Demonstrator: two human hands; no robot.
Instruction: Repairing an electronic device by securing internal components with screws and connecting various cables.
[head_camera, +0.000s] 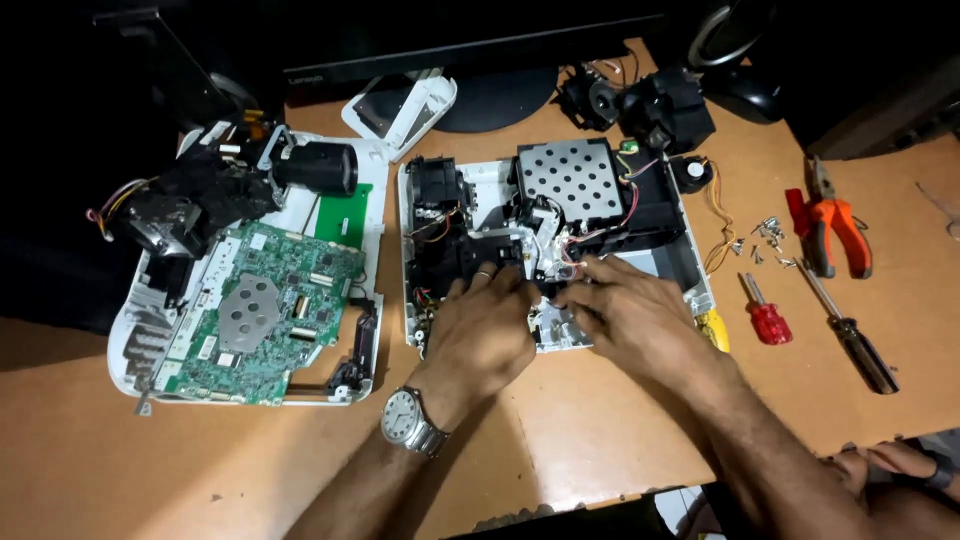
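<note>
Both hands deep in the opened projector chassis (690, 250): left hand (480, 325) and right hand (625, 315) press inside, grip unclear. Green circuit board (275, 310) already out, screws (765, 235) removed.

Two bare forearms, a watch and a ring

Both arms are uncovered from the lower edge of the view to the fingers, with no sleeve showing on either one, and dark hair runs along the forearms. The left hand (483, 335) carries a wristwatch (405, 416) at the wrist: a round pale dial in a silver-coloured case on a metal link bracelet, dial facing up. A thin band ring (483, 273) sits on one finger of that hand. The right hand (628, 312) wears nothing on its wrist or on the fingers that show. No gloves on either hand, and the nails are short.
</note>
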